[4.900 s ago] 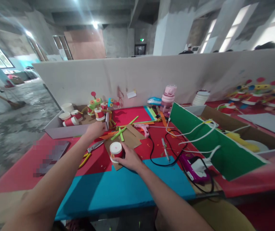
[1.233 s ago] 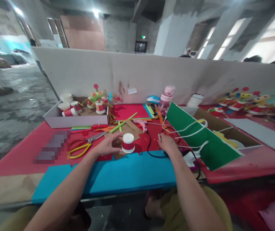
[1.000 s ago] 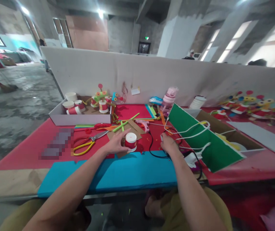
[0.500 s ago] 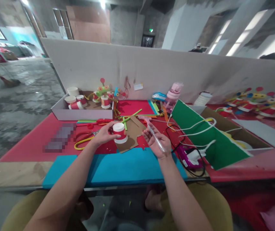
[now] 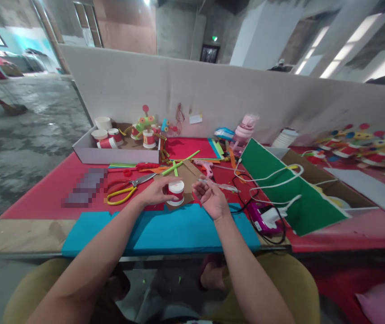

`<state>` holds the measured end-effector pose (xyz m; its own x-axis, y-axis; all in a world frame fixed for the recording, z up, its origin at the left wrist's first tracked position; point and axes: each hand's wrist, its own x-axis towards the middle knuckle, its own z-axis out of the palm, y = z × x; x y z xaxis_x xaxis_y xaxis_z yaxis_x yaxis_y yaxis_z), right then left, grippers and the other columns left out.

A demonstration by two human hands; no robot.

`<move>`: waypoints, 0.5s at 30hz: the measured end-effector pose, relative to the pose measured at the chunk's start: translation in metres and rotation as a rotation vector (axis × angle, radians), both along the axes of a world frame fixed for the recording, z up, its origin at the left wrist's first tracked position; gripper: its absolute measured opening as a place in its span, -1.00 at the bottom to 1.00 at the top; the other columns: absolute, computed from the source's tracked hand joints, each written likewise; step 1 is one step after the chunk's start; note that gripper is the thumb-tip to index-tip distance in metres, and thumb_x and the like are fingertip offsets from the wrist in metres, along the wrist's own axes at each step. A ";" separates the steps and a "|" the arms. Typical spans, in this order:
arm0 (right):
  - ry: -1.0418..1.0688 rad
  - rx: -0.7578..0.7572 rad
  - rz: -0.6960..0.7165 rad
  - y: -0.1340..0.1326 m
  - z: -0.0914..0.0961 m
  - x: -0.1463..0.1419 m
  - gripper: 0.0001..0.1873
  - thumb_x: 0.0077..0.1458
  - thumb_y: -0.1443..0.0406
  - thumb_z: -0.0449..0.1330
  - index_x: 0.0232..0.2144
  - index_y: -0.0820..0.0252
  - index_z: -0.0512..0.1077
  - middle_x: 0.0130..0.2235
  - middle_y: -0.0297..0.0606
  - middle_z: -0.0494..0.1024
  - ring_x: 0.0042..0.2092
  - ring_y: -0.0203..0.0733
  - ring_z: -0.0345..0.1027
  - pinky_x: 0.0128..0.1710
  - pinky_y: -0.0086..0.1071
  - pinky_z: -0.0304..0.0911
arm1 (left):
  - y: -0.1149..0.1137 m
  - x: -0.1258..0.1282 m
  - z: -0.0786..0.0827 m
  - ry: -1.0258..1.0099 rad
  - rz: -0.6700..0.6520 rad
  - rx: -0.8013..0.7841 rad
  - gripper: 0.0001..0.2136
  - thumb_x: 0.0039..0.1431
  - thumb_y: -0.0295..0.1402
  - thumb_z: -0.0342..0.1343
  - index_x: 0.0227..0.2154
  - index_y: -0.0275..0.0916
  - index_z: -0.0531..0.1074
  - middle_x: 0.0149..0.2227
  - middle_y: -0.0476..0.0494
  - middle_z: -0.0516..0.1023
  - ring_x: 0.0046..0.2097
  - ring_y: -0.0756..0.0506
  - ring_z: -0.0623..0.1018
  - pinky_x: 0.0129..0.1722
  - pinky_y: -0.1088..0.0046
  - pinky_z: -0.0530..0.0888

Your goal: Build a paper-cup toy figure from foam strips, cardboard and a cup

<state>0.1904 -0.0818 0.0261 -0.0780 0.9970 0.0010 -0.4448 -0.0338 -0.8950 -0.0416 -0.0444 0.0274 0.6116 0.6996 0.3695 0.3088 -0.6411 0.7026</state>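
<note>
Cup (image 5: pixel 179 192), red with white top and rim: one, wide end down, over the near end of the cardboard (image 5: pixel 189 191), just behind the blue sheet (image 5: pixel 175 231). Left hand (image 5: pixel 156 191): grip closed about the cup's left side, thumb in front, fingers behind. Right hand (image 5: pixel 212 198): palm up, fingers loosely curled, grip holding a slim clear tool (image 5: pixel 228 187); exact finger contact partly hidden. Between cup and right hand: a narrow gap, cardboard beneath. Between cup and front edge of the desk (image 5: pixel 27 231): full depth of the blue sheet. Left of the left wrist: scissors (image 5: pixel 134 183), yellow handle nearest, blades pointing away toward the cardboard. Behind the cup: green strip (image 5: pixel 183 162), lying slantwise. Behind the right hand: pink glue gun (image 5: pixel 208 168), near the fingertips. Right boundary: green panel (image 5: pixel 287 191), leaning, well apart from the tool, with purple power strip (image 5: pixel 259 219) at its foot. Rear left boundary: box (image 5: pixel 118 156) of cups, well behind the left hand.
</note>
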 end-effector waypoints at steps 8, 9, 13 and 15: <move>-0.196 0.061 0.037 -0.009 0.004 -0.013 -0.71 0.07 0.05 0.11 -0.34 0.13 0.38 -0.67 -0.52 0.18 -0.63 -0.39 0.06 -0.62 -0.51 0.00 | 0.002 -0.007 0.005 -0.029 -0.014 -0.134 -0.53 0.22 -0.17 0.02 0.16 -0.21 0.30 0.16 -0.20 0.39 0.13 -0.20 0.39 0.09 0.31 0.31; -0.213 0.072 0.017 -0.012 0.006 -0.014 -0.75 0.05 0.08 0.13 -0.34 0.13 0.36 -0.65 -0.52 0.22 -0.62 -0.39 0.10 -0.61 -0.51 0.02 | 0.003 -0.007 0.004 -0.038 -0.007 -0.152 -0.52 0.21 -0.16 0.03 0.16 -0.21 0.30 0.15 -0.21 0.39 0.12 -0.20 0.40 0.07 0.32 0.33; -0.332 0.107 -0.015 -0.029 0.011 -0.021 -0.73 0.00 0.10 0.21 -0.40 0.14 0.29 -0.54 -0.44 0.43 -0.53 -0.36 0.28 -0.51 -0.48 0.18 | 0.004 -0.006 0.002 -0.050 -0.002 -0.194 -0.53 0.18 -0.11 0.06 0.09 -0.24 0.37 0.03 -0.21 0.48 0.00 -0.19 0.47 -0.06 0.35 0.38; -0.437 0.137 -0.001 -0.038 0.012 -0.025 -0.71 -0.02 0.08 0.24 -0.42 0.14 0.31 -0.55 -0.43 0.43 -0.55 -0.36 0.25 -0.54 -0.48 0.16 | 0.005 -0.005 0.002 -0.054 0.003 -0.211 -0.52 0.16 -0.10 0.08 0.08 -0.26 0.38 -0.03 -0.20 0.52 -0.06 -0.18 0.49 -0.11 0.37 0.40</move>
